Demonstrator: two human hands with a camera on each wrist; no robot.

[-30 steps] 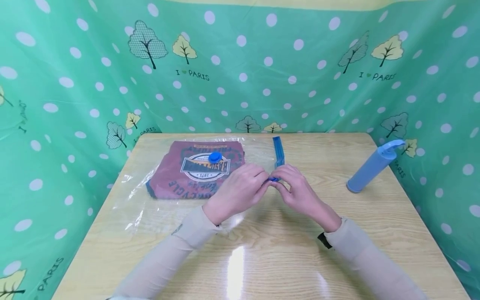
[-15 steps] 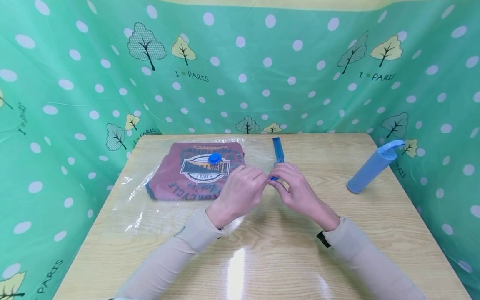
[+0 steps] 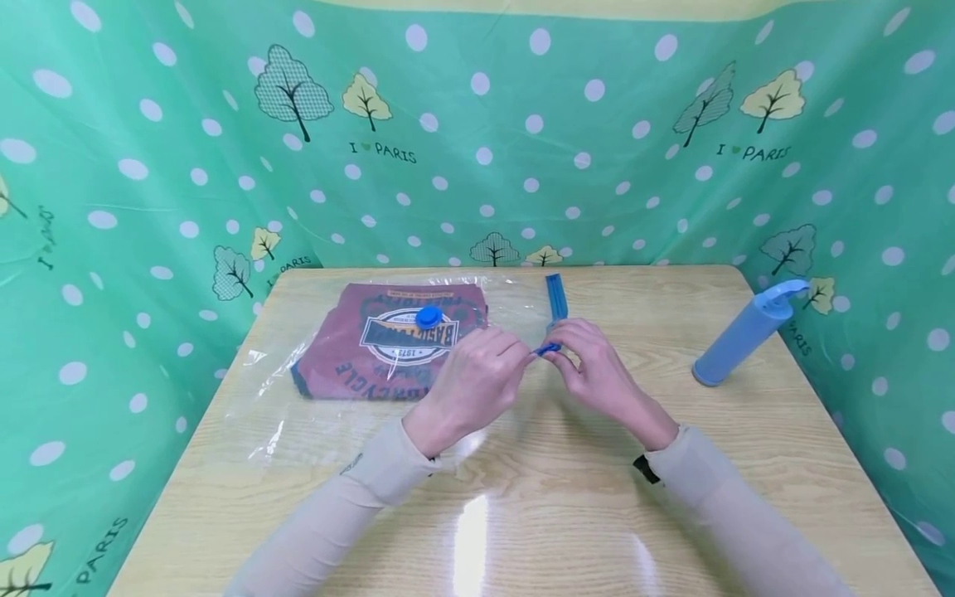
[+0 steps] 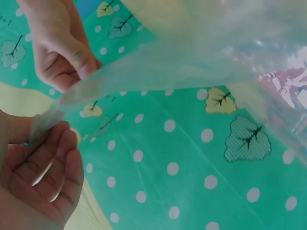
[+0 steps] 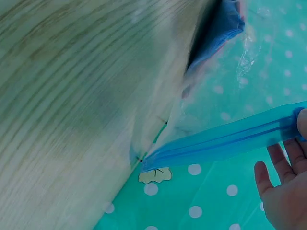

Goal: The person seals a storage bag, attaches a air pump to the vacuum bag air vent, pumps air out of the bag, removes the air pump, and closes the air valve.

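Note:
A clear plastic storage bag (image 3: 279,419) lies on the table with a folded maroon printed garment (image 3: 328,356) inside. A round blue valve cap (image 3: 429,317) sits over the garment. Along the bag's right edge runs a blue zip strip (image 5: 225,139), its far end (image 3: 555,294) towards the back of the table. My left hand (image 3: 477,373) pinches the bag's edge between thumb and fingers. Close beside it, my right hand (image 3: 597,365) pinches the strip at a darker blue piece (image 5: 298,120), partly hidden by the thumb. A short length of blue shows between the hands.
A blue hand pump (image 3: 742,336) with a curved top stands on the right of the wooden table (image 3: 567,531). Green dotted cloth (image 3: 485,182) with printed trees hangs around the back and both sides.
My right hand has shifted slightly right and away from the left hand, so more of the blue strip shows between them. The left hand keeps its pinch; garment and pump stay in place.

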